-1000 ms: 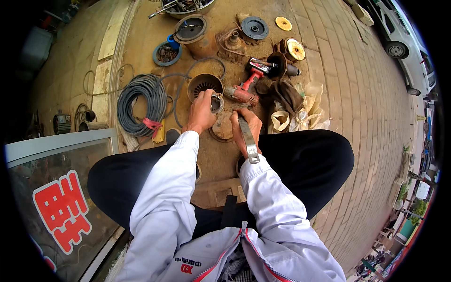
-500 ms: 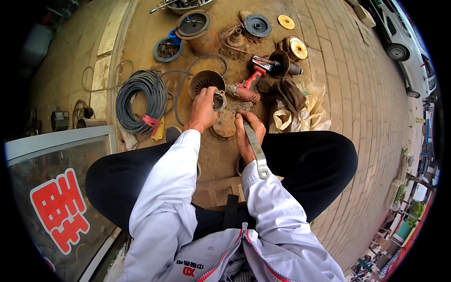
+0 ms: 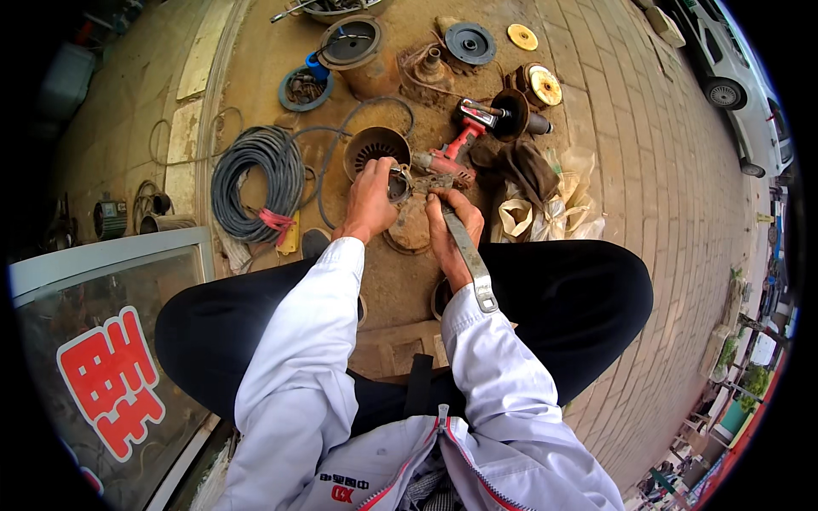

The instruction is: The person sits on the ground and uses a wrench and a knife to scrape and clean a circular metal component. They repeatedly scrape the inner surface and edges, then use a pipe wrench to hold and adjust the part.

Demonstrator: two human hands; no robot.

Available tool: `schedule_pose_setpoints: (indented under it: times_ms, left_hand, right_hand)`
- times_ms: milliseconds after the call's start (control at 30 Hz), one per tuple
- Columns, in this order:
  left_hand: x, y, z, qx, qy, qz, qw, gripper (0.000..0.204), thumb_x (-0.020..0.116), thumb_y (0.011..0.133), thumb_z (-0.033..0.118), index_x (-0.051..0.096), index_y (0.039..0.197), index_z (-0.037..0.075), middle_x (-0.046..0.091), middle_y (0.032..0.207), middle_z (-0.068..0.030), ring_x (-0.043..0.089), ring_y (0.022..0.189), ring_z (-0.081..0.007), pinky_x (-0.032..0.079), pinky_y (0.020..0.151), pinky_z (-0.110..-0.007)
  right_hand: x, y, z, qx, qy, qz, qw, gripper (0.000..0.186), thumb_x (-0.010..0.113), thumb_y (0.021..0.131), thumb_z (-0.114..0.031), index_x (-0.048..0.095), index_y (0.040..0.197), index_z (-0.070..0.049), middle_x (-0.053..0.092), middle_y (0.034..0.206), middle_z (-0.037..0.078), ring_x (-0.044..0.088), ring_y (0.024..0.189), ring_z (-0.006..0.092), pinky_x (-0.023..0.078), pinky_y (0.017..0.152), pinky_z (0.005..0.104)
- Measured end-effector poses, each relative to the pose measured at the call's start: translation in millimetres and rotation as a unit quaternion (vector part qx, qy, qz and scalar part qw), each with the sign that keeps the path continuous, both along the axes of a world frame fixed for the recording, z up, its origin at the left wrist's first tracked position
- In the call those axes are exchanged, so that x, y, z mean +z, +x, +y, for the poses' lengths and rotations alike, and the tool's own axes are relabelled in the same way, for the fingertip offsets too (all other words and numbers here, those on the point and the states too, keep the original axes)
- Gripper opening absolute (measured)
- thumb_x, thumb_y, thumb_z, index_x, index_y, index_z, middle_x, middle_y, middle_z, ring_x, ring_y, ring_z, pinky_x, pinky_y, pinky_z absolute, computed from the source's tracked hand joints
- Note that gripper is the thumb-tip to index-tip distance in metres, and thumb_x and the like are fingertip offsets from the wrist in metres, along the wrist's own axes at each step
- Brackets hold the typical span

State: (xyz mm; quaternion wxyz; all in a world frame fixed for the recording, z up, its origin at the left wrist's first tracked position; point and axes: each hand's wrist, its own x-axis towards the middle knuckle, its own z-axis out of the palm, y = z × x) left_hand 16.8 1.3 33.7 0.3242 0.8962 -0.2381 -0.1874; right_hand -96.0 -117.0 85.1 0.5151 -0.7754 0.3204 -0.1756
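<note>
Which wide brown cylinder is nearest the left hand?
The cylinder with dark inner slots, just beyond the left hand; the larger, dark-topped cylinder is farther off.

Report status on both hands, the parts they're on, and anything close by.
Left hand gripping round grey metal part. Right hand gripping flat grey metal bar. Red-and-black cordless power tool lying just ahead.

Grey bar (image 3: 467, 253); red-black power tool (image 3: 456, 155)

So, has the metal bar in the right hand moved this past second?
Yes, the metal bar has swung, its near end going right, judged against the red power tool.
</note>
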Motion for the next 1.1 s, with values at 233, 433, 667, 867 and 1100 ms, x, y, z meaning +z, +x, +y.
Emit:
schedule_pose_setpoints:
  times_ms: [233, 433, 667, 867, 1100]
  left_hand:
    - [4, 1, -2, -0.006, 0.003, -0.011, 1.0, 0.068, 0.073, 0.07, -0.009, 0.05, 0.133, 0.007, 0.057, 0.126, -0.0197, 0.055, 0.12, -0.0439, 0.049, 0.096, -0.048]
    - [7, 1, -1, -0.002, 0.002, 0.009, 1.0, 0.067, 0.072, 0.07, -0.01, 0.051, 0.131, 0.007, 0.057, 0.125, -0.0201, 0.055, 0.119, -0.044, 0.049, 0.096, -0.048]
    - [0, 6, 0, 0.001, -0.02, -0.002, 1.0, 0.068, 0.074, 0.069, -0.008, 0.051, 0.131, 0.007, 0.057, 0.126, -0.0204, 0.055, 0.12, -0.0441, 0.049, 0.096, -0.048]
    - [2, 1, 1, -0.004, 0.0, 0.004, 1.0, 0.069, 0.074, 0.069, -0.008, 0.051, 0.132, 0.009, 0.058, 0.123, -0.0201, 0.056, 0.119, -0.0443, 0.049, 0.095, -0.048]
    - [6, 2, -4, -0.013, 0.01, 0.001, 1.0, 0.064, 0.072, 0.073, -0.008, 0.051, 0.131, 0.008, 0.058, 0.122, -0.0211, 0.056, 0.118, -0.045, 0.049, 0.096, -0.048]
  right_hand:
    - [0, 0, 0, 0.008, -0.026, -0.015, 1.0, 0.019, 0.067, 0.087, -0.008, 0.073, 0.099, 0.005, 0.072, 0.09, 0.024, 0.072, 0.084, 0.0372, 0.055, 0.078, 0.0397]
    - [5, 15, -7, 0.028, -0.019, -0.029, 0.999, 0.019, 0.067, 0.087, -0.009, 0.073, 0.099, 0.005, 0.072, 0.09, 0.024, 0.072, 0.083, 0.0365, 0.055, 0.077, 0.0407]
    - [3, 18, -4, 0.021, -0.024, -0.036, 0.999, 0.018, 0.069, 0.086, -0.008, 0.074, 0.098, 0.004, 0.072, 0.091, 0.024, 0.073, 0.087, 0.036, 0.056, 0.079, 0.0397]
    - [-9, 1, 3, -0.003, -0.063, -0.042, 0.997, 0.021, 0.068, 0.088, -0.014, 0.074, 0.098, 0.003, 0.072, 0.081, 0.018, 0.072, 0.074, 0.0239, 0.055, 0.072, 0.0338]
    - [-23, -4, 3, -0.02, -0.055, -0.038, 0.998, 0.023, 0.067, 0.089, -0.015, 0.074, 0.101, 0.004, 0.072, 0.08, 0.018, 0.071, 0.072, 0.0249, 0.054, 0.07, 0.0348]
